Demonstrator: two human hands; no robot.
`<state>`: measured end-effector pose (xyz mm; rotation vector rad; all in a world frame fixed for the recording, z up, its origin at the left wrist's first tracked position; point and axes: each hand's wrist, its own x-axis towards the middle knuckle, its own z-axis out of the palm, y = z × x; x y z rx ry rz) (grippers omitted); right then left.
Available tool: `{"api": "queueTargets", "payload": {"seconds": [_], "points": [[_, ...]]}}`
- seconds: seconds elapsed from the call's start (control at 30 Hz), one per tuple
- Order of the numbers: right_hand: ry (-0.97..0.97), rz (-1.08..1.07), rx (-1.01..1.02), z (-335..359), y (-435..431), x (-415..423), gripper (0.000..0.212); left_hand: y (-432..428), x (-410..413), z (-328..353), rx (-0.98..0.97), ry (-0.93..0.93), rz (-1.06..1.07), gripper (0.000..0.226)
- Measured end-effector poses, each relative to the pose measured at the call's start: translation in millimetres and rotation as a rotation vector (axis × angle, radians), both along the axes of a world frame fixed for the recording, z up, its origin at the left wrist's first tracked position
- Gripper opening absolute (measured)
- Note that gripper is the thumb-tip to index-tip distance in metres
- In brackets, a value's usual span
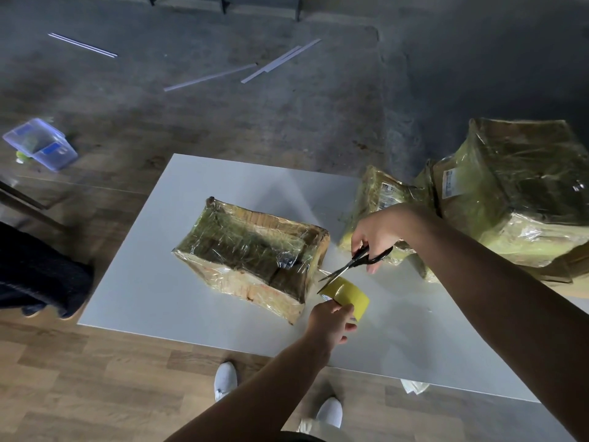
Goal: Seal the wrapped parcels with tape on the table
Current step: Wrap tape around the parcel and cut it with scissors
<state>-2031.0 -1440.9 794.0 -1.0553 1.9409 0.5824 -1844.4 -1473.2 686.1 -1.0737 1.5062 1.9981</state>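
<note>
Risk, main: the short strip of tape stretched between the film-wrapped brown cardboard parcel [251, 250] and the yellow roll of packing tape [349, 293] goes slack or twists at the cut, so the free end folds onto itself or sticks to the blades. Likely cause: too little pull on the roll from the left hand [331, 322]. Left hand grips the roll from the near side, fingers curled round its rim. Right hand [377, 231] holds the black-handled scissors [357, 261], fingers through the loops. Blade tips sit at the strip, just beside the parcel's right end. Cannot tell whether the blades are parted or closed.

Risk, second: blade tips nick the clear film at the parcel's right end, since they are very near it.

Risk, third: a tape tail not pressed down lifts off the slick film; seal judged weak until smoothed.

Parcel position: lying flat on the white rectangular table [153, 282], nearer its left edge than its right. Long axis judged roughly parallel to the table's near edge, right end toward the hands. Top face sags inward under the film. Scissors point from the right edge toward the parcel.

Other items: pile of larger film-wrapped parcels [516, 199] at the table's far right corner, with one smaller wrapped parcel [376, 196] just behind the right hand. Clear plastic box [41, 143] on the floor beyond the left edge.
</note>
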Motion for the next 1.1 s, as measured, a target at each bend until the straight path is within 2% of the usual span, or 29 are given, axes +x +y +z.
{"api": "queueTargets", "payload": {"seconds": [0.17, 0.33, 0.47, 0.63, 0.8, 0.9, 1.0, 1.1], "points": [[-0.038, 0.016, -0.005, -4, -3, 3, 0.049, 0, 1, -4, -0.004, -0.016, -0.010, 0.009], [-0.028, 0.015, -0.014, -7, -2, 2, 0.047, -1, 0, -5, -0.028, -0.020, -0.013, 0.025], [-0.009, 0.011, -0.039, -5, -2, 2, 0.042, -3, -3, -6, -0.040, -0.014, -0.026, 0.010], [0.003, 0.051, -0.035, 0, -5, 5, 0.040, -4, -1, -8, -0.117, -0.006, -0.093, 0.020], [0.019, 0.058, -0.039, 1, -5, 6, 0.037, -3, -1, -7, -0.189, -0.025, -0.163, 0.008], [0.026, 0.025, -0.082, -1, -5, 6, 0.033, 4, 1, -7, -0.158, -0.052, -0.216, 0.009], [0.036, 0.008, -0.049, -1, -5, 8, 0.043, 10, 3, -6, -0.150, -0.028, -0.228, 0.008], [0.049, -0.018, 0.040, -2, 2, 14, 0.061, 12, 2, -3, -0.148, -0.003, -0.255, 0.020]]}}
